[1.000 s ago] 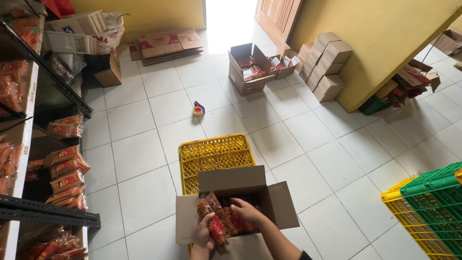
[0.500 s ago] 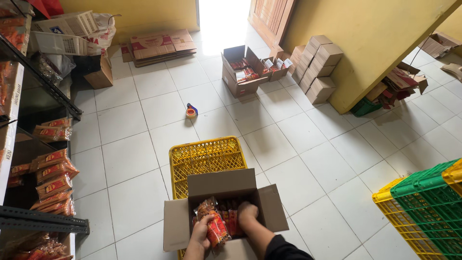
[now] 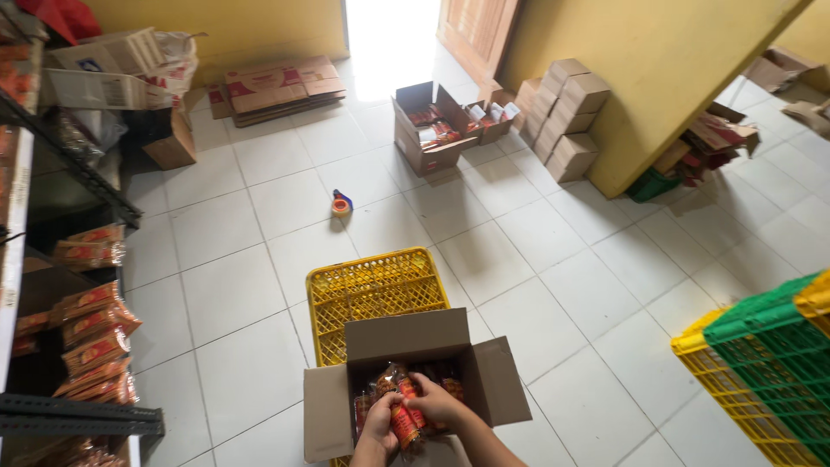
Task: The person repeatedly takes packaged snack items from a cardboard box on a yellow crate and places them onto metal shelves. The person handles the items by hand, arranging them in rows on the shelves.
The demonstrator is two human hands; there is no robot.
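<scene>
White floor tiles point(image 3: 216, 285) are surrounding an open cardboard box point(image 3: 415, 380); both the left hand point(image 3: 378, 424) and right hand point(image 3: 438, 402) are seemingly closing around snack packets point(image 3: 402, 415), best gripped evenly.

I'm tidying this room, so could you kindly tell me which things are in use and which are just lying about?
In use:
left hand
right hand
red snack packets
open cardboard box
yellow crate

Lying about:
tape dispenser
flattened cartons
stacked closed boxes
green crate

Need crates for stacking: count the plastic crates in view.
3: a yellow crate under the open box, plus a green crate and another yellow crate stacked at right. More may be out of view.
</scene>
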